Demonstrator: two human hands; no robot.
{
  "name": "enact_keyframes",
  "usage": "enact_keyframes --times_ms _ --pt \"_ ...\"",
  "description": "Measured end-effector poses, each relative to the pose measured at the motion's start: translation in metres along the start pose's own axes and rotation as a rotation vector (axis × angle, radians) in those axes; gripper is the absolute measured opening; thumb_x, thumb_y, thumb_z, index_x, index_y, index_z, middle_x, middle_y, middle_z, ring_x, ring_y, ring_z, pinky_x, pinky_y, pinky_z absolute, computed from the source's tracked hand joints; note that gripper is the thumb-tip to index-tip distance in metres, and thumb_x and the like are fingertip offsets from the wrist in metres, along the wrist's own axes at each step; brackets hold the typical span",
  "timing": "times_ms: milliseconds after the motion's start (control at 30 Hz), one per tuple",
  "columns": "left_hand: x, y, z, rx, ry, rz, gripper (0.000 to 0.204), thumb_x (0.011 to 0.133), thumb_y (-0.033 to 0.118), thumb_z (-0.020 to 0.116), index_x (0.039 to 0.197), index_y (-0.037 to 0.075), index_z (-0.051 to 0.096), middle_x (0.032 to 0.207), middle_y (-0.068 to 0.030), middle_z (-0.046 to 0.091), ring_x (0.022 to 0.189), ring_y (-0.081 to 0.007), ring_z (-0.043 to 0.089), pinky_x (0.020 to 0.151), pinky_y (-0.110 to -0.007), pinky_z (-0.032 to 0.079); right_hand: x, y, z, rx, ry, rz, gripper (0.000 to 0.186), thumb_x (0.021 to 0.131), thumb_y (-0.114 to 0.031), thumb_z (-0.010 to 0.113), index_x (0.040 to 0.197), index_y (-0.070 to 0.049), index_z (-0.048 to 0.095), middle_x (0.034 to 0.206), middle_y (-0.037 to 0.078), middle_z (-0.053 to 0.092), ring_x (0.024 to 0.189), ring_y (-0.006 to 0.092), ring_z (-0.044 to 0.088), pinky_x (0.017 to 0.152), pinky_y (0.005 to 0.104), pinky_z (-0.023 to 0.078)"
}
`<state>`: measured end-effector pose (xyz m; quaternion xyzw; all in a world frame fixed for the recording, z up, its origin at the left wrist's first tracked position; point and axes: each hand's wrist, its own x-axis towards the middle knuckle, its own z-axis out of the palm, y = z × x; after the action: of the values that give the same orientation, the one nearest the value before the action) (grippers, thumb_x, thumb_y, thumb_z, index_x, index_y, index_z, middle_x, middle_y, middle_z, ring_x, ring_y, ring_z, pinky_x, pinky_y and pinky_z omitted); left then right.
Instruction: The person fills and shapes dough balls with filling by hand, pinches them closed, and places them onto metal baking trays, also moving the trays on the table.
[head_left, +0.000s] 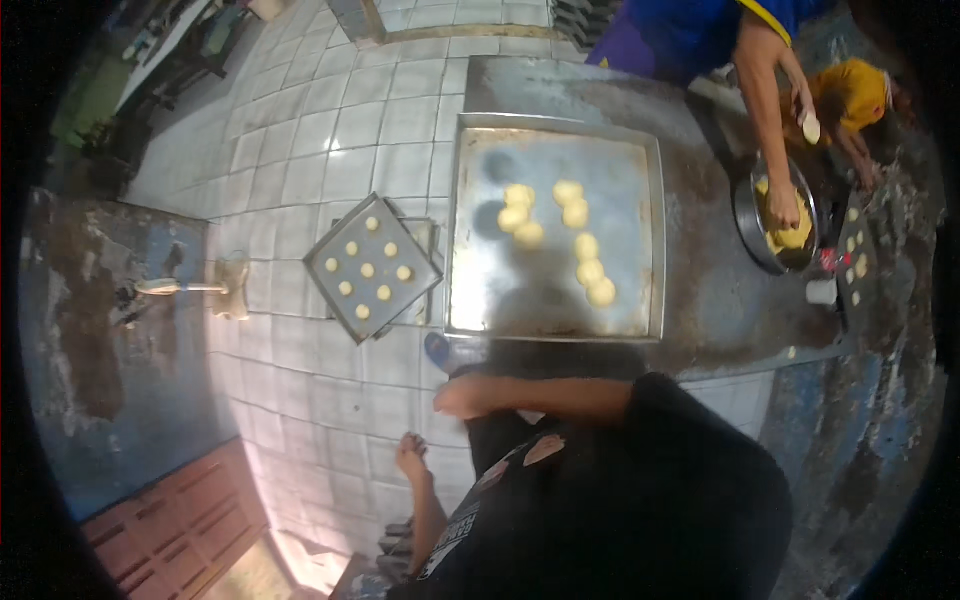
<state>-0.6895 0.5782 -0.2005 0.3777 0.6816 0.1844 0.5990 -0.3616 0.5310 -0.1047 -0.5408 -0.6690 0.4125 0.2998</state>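
My left hand [411, 457] hangs over the tiled floor beside my body, its fingers loosely apart with nothing visible in them. Bent across in front of me, my right arm ends in a blurred right hand [466, 396]; its fingers are hidden. That hand is apart from the large square metal tray [485, 310] just beyond it. Several pale yellow dough balls [587, 270] rest on this tray in two loose clusters, and my shadow falls across its near part. To its left, a smaller dark tray [335, 295] set at an angle bears several small dough balls [367, 270] in spaced rows.
At the far right a person in blue has one hand [785, 208] in a round metal bowl [748, 225] of yellow dough and a pale piece [811, 128] in the other. Beyond is someone in yellow [850, 90]. A white cup [821, 292] stands near the bowl.
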Motion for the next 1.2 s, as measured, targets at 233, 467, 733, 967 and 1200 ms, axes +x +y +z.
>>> enact_keyframes --times_ms 233,467,733,967,1200 --pt "-0.147 0.000 0.061 0.059 0.023 0.104 0.038 0.103 0.025 0.058 0.128 -0.005 0.061 0.116 -0.0159 0.068 0.093 -0.0248 0.069 0.078 -0.037 0.056 -0.201 0.067 -0.129 0.125 0.838 0.573 0.023 0.093 -0.028 0.065 0.092 -0.005 0.064 0.090 0.016 0.066 0.087 0.0356 0.066 0.075 0.0468 0.050" --pt "-0.208 0.096 0.177 0.153 -0.211 0.524 0.031 0.104 0.020 0.056 0.122 -0.003 0.066 0.105 -0.0105 0.069 0.084 -0.0161 0.065 0.070 -0.029 0.052 -0.273 0.124 -0.122 -0.185 0.873 0.772 0.038 0.080 -0.035 0.078 0.097 -0.003 0.068 0.101 0.023 0.070 0.097 0.0416 0.067 0.083 0.0507 0.053" --pt "-0.276 0.078 0.228 0.063 -0.619 0.584 0.034 0.106 0.021 0.056 0.129 -0.005 0.061 0.109 -0.0097 0.070 0.086 -0.0127 0.064 0.073 -0.027 0.052 -0.356 0.054 -0.123 -0.196 0.938 0.896 0.027 0.081 -0.019 0.073 0.100 0.000 0.068 0.106 0.024 0.072 0.101 0.0415 0.069 0.088 0.0492 0.053" --pt "-0.368 0.020 0.271 -0.164 -0.782 0.266 0.044 0.109 0.030 0.049 0.136 -0.003 0.055 0.120 -0.0094 0.064 0.108 -0.0180 0.061 0.091 -0.034 0.050 -0.383 -0.104 -0.031 -0.253 0.727 0.400 0.029 0.079 -0.017 0.074 0.104 -0.004 0.070 0.103 0.022 0.068 0.100 0.0392 0.066 0.088 0.0445 0.052" --pt "-0.407 -0.005 0.291 0.012 -0.634 0.568 0.043 0.111 0.038 0.041 0.112 0.000 0.063 0.098 -0.0070 0.064 0.090 -0.0162 0.062 0.078 -0.033 0.048 -0.433 -0.151 -0.011 -0.260 0.880 0.097 0.035 0.089 -0.026 0.070 0.114 -0.002 0.070 0.099 0.018 0.068 0.093 0.0364 0.067 0.081 0.0418 0.052"
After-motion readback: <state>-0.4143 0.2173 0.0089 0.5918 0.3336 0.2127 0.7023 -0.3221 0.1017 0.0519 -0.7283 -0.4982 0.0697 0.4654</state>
